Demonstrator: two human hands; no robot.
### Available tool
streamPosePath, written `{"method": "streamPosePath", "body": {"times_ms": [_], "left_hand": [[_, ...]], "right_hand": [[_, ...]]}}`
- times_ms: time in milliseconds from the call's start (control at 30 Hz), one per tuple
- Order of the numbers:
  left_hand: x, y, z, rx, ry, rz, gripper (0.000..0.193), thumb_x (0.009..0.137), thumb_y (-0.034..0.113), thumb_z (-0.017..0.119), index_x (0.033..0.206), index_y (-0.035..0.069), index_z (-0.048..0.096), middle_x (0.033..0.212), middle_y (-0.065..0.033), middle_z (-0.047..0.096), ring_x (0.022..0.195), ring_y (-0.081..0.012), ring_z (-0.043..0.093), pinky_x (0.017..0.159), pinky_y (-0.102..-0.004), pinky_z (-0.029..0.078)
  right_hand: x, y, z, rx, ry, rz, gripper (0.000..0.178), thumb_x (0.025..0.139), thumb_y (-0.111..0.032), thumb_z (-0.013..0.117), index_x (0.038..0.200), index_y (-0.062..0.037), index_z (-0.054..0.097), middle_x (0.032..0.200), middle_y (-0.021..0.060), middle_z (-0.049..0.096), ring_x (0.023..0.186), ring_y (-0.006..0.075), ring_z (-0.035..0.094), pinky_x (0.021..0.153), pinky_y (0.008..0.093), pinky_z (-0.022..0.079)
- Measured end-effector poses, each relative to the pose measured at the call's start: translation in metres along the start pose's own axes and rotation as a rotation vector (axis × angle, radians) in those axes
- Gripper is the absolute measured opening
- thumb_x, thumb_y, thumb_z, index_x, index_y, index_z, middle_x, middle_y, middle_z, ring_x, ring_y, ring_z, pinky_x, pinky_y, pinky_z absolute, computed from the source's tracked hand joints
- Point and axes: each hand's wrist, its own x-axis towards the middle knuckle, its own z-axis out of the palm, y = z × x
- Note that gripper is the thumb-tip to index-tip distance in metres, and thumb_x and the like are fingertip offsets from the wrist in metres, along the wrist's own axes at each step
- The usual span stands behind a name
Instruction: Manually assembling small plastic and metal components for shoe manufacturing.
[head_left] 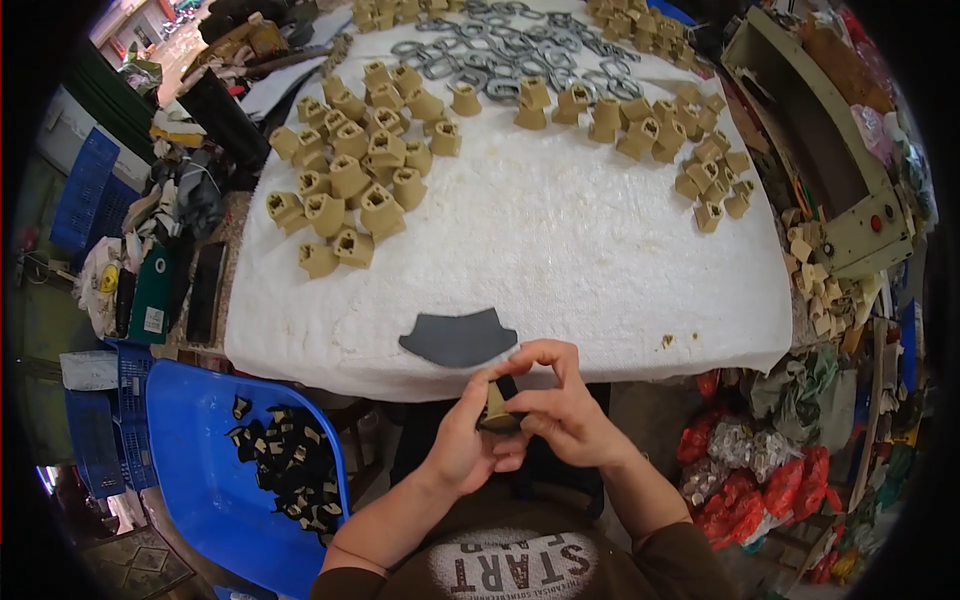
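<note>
In front of my body, just off the table's near edge, both hands hold one small tan flared piece (495, 402) with black material on part of it. My left hand (462, 440) is closed around its left side and underside. My right hand (568, 408) grips it from the right, index finger bent over the top and thumb against its side. Some of the piece is hidden by my fingers. Just beyond my hands, a curved dark grey sheet (459, 337) lies flat on the white-covered table (520, 230).
Many tan flared pieces (350, 175) stand at the table's left, others (650, 130) at its right. Grey metal rings (480, 50) lie at the back. A blue tub (200, 450) with black-and-tan pieces sits lower left. Red bags (740, 510) lie lower right, below a metal machine housing (825, 140).
</note>
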Motion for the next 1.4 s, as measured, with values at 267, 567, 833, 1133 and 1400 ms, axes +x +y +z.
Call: {"method": "streamPosePath", "body": {"times_ms": [267, 567, 833, 1133, 1400], "left_hand": [[0.000, -0.004, 0.007, 0.076, 0.075, -0.045, 0.042, 0.099, 0.047, 0.025, 0.123, 0.016, 0.043, 0.084, -0.0004, 0.051, 0.054, -0.0097, 0.037, 0.046, -0.0235, 0.031], [0.000, 0.010, -0.015, 0.840, -0.207, 0.284, 0.076, 0.083, 0.063, 0.053, 0.122, -0.002, 0.046, 0.110, -0.0064, 0.054, 0.098, -0.0124, 0.053, 0.088, -0.0275, 0.043], [0.001, 0.006, -0.010, 0.636, -0.198, 0.455, 0.046, 0.093, 0.025, 0.044, 0.129, -0.002, 0.037, 0.118, -0.0104, 0.048, 0.109, -0.0170, 0.049, 0.094, -0.0295, 0.039], [0.006, -0.012, 0.000, 0.462, 0.101, 0.596, 0.028, 0.082, 0.018, 0.043, 0.105, 0.002, 0.047, 0.105, -0.0107, 0.052, 0.091, -0.0152, 0.054, 0.080, -0.0286, 0.048], [0.002, -0.011, -0.001, 0.225, -0.059, 0.420, 0.032, 0.085, 0.019, 0.051, 0.113, 0.005, 0.041, 0.096, -0.0096, 0.052, 0.081, -0.0145, 0.055, 0.063, -0.0267, 0.047]], "right_hand": [[-0.008, -0.002, 0.016, 0.032, 0.152, 0.024, 0.016, 0.078, -0.010, 0.066, 0.089, -0.0044, 0.056, 0.095, 0.0095, 0.043, 0.092, 0.0219, 0.042, 0.084, 0.0354, 0.037], [0.000, -0.014, -0.010, 0.289, -0.189, 0.260, 0.055, 0.077, -0.030, 0.073, 0.121, -0.0037, 0.054, 0.124, 0.0138, 0.042, 0.121, 0.0271, 0.038, 0.102, 0.0383, 0.030], [0.014, -0.027, -0.007, 0.007, -0.124, 0.161, 0.047, 0.070, -0.010, 0.076, 0.113, -0.0065, 0.058, 0.129, 0.0139, 0.039, 0.116, 0.0316, 0.037, 0.095, 0.0377, 0.037], [0.005, -0.006, 0.016, 0.407, -0.087, 0.175, 0.042, 0.087, -0.005, 0.046, 0.129, -0.0029, 0.048, 0.134, 0.0140, 0.037, 0.121, 0.0258, 0.036, 0.103, 0.0364, 0.028], [0.007, -0.004, 0.014, 0.576, 0.038, 0.291, 0.024, 0.092, -0.015, 0.044, 0.101, -0.0015, 0.062, 0.119, 0.0138, 0.044, 0.103, 0.0216, 0.047, 0.088, 0.0327, 0.041]]}}
